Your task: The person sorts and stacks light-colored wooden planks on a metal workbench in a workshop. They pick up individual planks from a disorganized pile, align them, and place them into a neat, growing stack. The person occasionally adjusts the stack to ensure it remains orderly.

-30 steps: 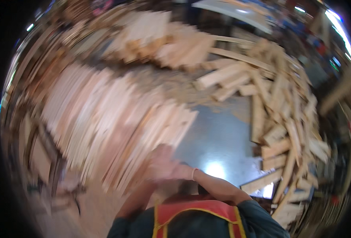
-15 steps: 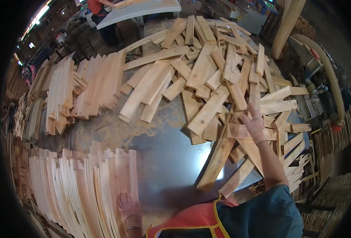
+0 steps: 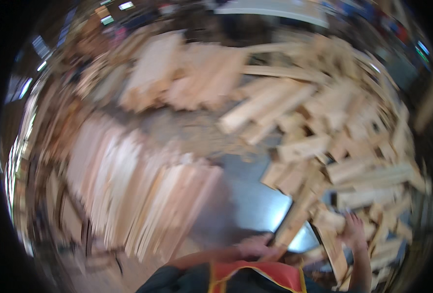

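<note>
The whole picture is smeared by motion. My right hand (image 3: 354,233) is among the loose boards at the right, touching or just beside a short wooden board (image 3: 330,219); whether its fingers close on the wood is blurred. My left hand (image 3: 258,246) is in front of my body, by the near end of a long narrow board (image 3: 299,207). Its fingers are too smeared to read. To the left, a row of boards (image 3: 148,195) stands packed side by side, with neither hand on it.
A jumbled heap of loose boards (image 3: 353,112) covers the table's right side. Two stacked bundles of boards (image 3: 150,71) lie at the far left. Sawdust (image 3: 202,132) is scattered over the grey metal tabletop (image 3: 246,188). A pale table (image 3: 275,9) stands behind.
The view has swung left, shifting the scene rightward. My left hand has left the packed row and come across to the long board. My right hand stays in the heap, now nearer my body.
</note>
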The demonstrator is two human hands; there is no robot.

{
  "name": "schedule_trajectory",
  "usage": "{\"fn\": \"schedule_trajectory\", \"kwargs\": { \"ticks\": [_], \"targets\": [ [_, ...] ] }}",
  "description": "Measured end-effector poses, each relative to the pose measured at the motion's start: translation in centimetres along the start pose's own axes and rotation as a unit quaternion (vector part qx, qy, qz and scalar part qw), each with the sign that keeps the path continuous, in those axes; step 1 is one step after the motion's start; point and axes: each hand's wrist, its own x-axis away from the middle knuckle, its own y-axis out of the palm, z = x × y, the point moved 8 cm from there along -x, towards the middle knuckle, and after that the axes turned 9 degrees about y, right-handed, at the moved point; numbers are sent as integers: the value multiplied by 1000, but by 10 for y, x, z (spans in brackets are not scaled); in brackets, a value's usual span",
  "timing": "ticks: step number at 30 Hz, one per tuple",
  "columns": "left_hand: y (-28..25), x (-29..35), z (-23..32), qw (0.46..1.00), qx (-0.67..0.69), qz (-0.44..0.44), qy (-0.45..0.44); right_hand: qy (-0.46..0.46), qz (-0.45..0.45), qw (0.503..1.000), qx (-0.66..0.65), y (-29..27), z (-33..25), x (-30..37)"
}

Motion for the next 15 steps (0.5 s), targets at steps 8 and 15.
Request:
{"fn": "schedule_trajectory", "kwargs": {
  "ticks": [8,15],
  "targets": [
    [-16,30,-23,979,0,180,100,45,-70,995,62,-63,-78,9],
    [-66,171,-93,910,-124,368,144,-89,99,968,-213,-94,-188,-16]
  ]
}}
